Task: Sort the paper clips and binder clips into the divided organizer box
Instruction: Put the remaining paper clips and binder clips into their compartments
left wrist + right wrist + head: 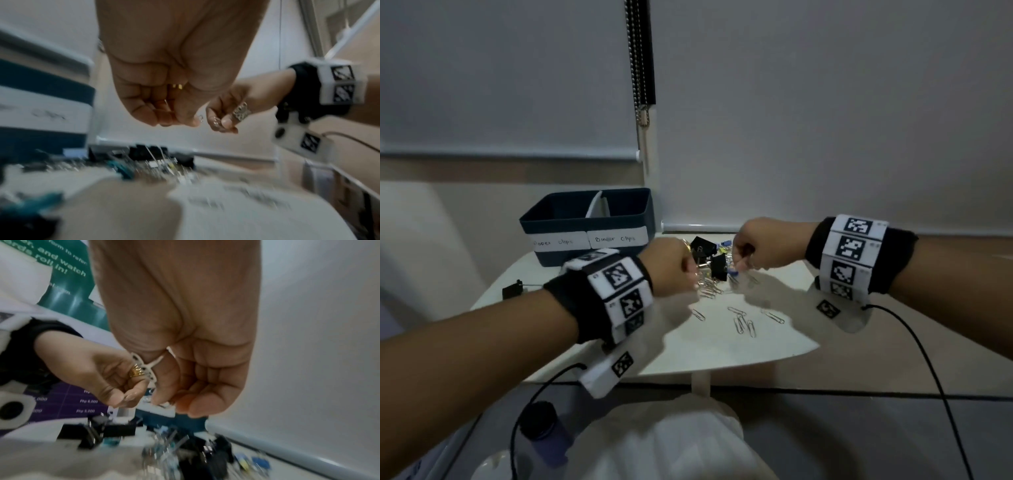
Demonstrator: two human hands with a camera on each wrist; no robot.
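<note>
A navy organizer box (pixel 619 219) with a white divider stands at the table's back left, labelled "Paper clips" and "Binder clips". A mixed pile (pixel 710 265) of black binder clips, small coloured ones and silver paper clips lies right of it. Both hands hover over this pile. My left hand (pixel 690 274) has curled fingers, and a silver paper clip (pixel 200 117) shows at its thumb tip (pixel 192 122). My right hand (pixel 743 263), with a ring on its thumb, pinches silver paper clips (pixel 216 121) in curled fingers (pixel 197 407). What else sits inside either fist is hidden.
Several loose paper clips (pixel 743 318) lie on the white table (pixel 722 349) nearer to me. One black binder clip (pixel 512 289) sits alone at the left edge. A dark-capped bottle (pixel 542 426) stands below the table. Window blinds close off the back.
</note>
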